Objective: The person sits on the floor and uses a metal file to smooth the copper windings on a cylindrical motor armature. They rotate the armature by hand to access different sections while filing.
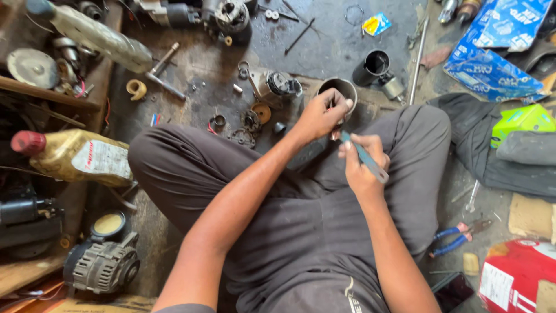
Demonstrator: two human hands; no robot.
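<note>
The left hand (322, 115) clasps a round metal housing (340, 93) by its rim, its fingers closed over the top edge, and holds it just above the crossed legs of the person seated on the floor (336, 52). The housing is a thick-walled steel cylinder, open at the top, dull grey and grimy; it probably weighs a fair amount and will not flex, so a grip across the rim or around the wall suits it, though oily film could make it slippery. The right hand (362, 165) is closed around a slim teal-handled tool (364, 155), held like a pen, tip aimed at the housing's underside; what the tip touches is hidden, possibly copper windings. A black metal cup (370, 66) stands near on the stained floor, beside a long steel rod (418, 58).
</note>
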